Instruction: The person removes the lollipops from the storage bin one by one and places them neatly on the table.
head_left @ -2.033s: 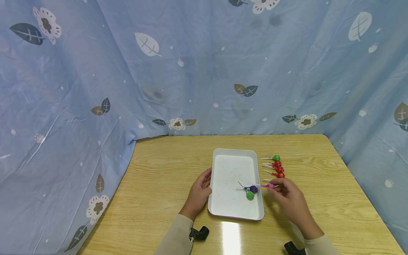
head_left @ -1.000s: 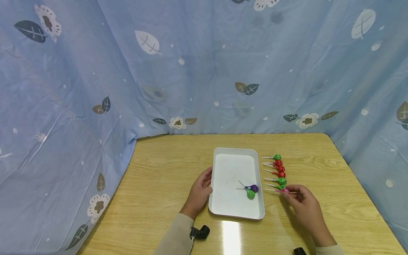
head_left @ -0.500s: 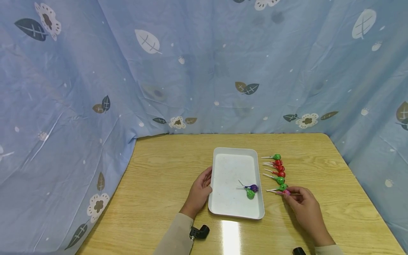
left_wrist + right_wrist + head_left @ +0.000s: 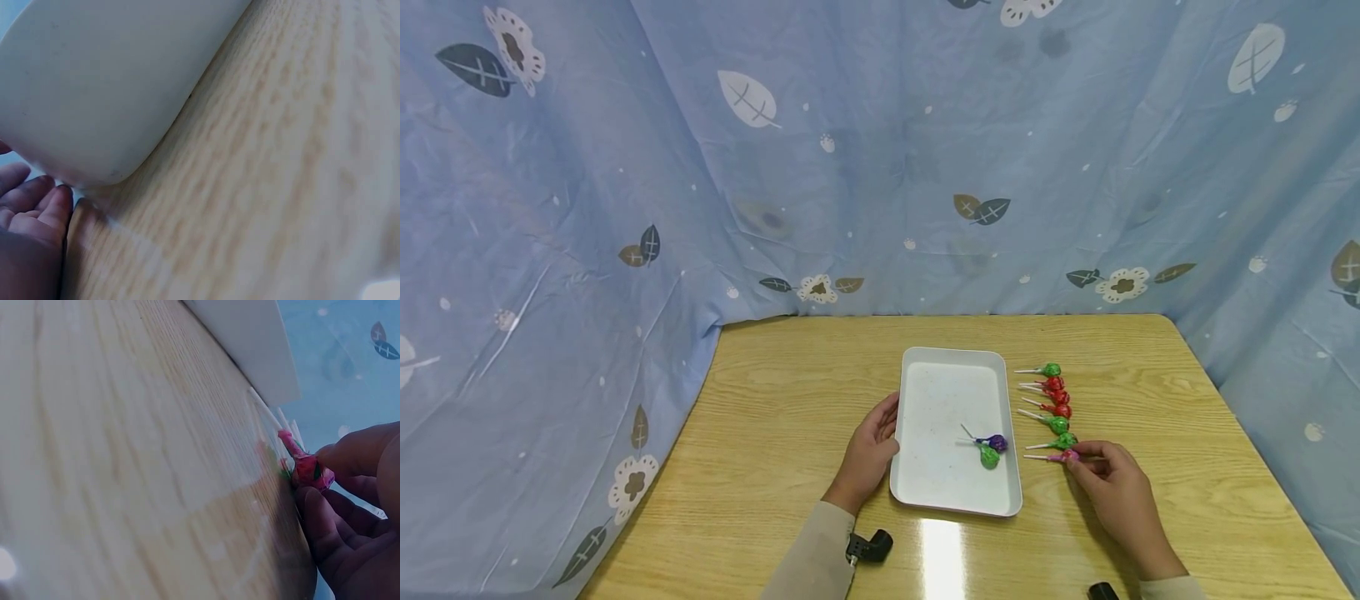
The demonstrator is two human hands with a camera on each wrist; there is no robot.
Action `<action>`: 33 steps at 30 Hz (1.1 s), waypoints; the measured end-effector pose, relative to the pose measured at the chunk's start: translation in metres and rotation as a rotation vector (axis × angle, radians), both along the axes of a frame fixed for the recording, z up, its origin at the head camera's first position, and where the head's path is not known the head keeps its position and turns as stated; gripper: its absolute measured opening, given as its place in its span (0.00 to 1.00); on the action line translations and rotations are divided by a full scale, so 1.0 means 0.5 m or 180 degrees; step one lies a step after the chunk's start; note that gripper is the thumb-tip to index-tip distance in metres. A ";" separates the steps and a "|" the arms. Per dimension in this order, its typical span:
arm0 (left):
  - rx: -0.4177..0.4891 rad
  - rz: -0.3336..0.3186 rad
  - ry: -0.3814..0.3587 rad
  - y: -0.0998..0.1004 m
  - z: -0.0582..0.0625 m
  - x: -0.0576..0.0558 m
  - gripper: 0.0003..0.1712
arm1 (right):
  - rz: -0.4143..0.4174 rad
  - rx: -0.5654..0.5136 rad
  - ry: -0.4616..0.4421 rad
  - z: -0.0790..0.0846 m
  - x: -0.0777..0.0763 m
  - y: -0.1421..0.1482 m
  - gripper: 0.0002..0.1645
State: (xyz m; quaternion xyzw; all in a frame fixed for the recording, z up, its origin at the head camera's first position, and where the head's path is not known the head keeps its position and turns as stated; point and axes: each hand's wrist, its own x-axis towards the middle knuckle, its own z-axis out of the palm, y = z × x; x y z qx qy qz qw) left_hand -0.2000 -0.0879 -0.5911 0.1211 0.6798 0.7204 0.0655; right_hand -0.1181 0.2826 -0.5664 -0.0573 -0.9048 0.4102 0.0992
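My right hand (image 4: 1116, 483) pinches the wrapped head of a pink lollipop (image 4: 1068, 457) between thumb and fingertips, low over the table. Its white stick points left, and in the right wrist view the pink wrapper (image 4: 306, 464) shows between the fingers. Just beyond it lies a green lollipop (image 4: 1064, 441), the nearest in a row with another green lollipop (image 4: 1058, 425) and a red lollipop (image 4: 1062, 411). My left hand (image 4: 867, 454) rests against the left side of a white tray (image 4: 951, 487), fingers loosely bent. Inside the tray lie a purple lollipop (image 4: 997, 443) and a green one.
Farther up the row are two more red lollipops and, at the far end, another green lollipop (image 4: 1052, 369). All sticks point toward the tray. A blue patterned curtain (image 4: 865, 167) hangs behind and beside the wooden table (image 4: 790, 375).
My right hand has carried the pink lollipop from beside the tray's rim to the near end of the row. The two nearest green lollipops have shifted slightly. My left hand stays put.
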 end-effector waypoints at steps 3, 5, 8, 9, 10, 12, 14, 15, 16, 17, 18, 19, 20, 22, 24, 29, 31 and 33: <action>0.0000 0.0006 -0.0014 0.001 0.001 0.000 0.47 | -0.0026 0.0006 0.0007 0.000 0.001 0.002 0.15; 0.0003 0.0011 -0.0013 0.001 0.002 0.000 0.47 | -0.0050 0.0021 0.0011 0.000 0.001 0.003 0.16; 0.0001 0.0020 0.0005 0.002 0.001 0.000 0.47 | -0.0089 0.0038 0.0034 0.001 0.000 0.005 0.18; -0.0002 0.0023 0.0008 0.002 0.000 0.000 0.47 | -0.0090 0.0038 0.0044 0.002 -0.001 0.005 0.18; -0.0003 0.0027 0.0012 0.002 0.000 -0.001 0.47 | -0.0093 0.0039 0.0055 0.003 -0.002 0.005 0.18; -0.0015 0.0032 0.0016 0.001 -0.001 0.000 0.47 | -0.0102 0.0035 0.0070 0.006 -0.004 0.004 0.17; -0.0031 0.0033 0.0006 0.001 -0.001 0.000 0.46 | -0.0103 0.0029 0.0075 0.010 -0.005 0.003 0.16; -0.0036 0.0032 0.0003 0.000 -0.001 0.000 0.47 | -0.0103 0.0041 0.0075 0.011 -0.004 0.002 0.16; -0.0035 0.0029 0.0001 0.000 -0.001 0.000 0.47 | -0.0099 0.0055 0.0078 0.012 -0.004 0.001 0.15; -0.0039 0.0026 -0.0002 0.000 -0.001 0.001 0.47 | -0.0091 0.0072 0.0088 0.014 -0.004 0.000 0.15; -0.0043 0.0025 -0.0005 -0.001 -0.001 0.001 0.47 | -0.0083 0.0087 0.0103 0.015 -0.004 0.000 0.14; -0.0044 0.0023 -0.0004 -0.001 -0.001 0.002 0.47 | -0.0071 0.0099 0.0117 0.016 -0.004 0.000 0.14; -0.0039 0.0019 -0.0001 -0.001 -0.001 0.002 0.47 | -0.0061 0.0110 0.0133 0.016 -0.003 0.000 0.14; -0.0033 0.0015 0.0008 -0.001 -0.002 0.002 0.47 | -0.0052 0.0117 0.0158 0.018 -0.003 0.000 0.13; -0.0022 0.0009 0.0017 -0.001 -0.002 0.001 0.47 | -0.0047 0.0117 0.0169 0.019 -0.003 0.001 0.13; 0.0006 -0.0014 0.0029 -0.001 -0.001 0.001 0.48 | -0.0055 0.0021 0.0147 0.021 -0.004 0.002 0.13; 0.0008 -0.0016 0.0028 0.000 0.000 0.002 0.48 | -0.0058 -0.0040 0.0142 0.023 -0.004 0.001 0.13; 0.0008 -0.0020 0.0030 0.000 0.001 0.002 0.48 | -0.0050 -0.0095 0.0149 0.025 -0.005 0.001 0.12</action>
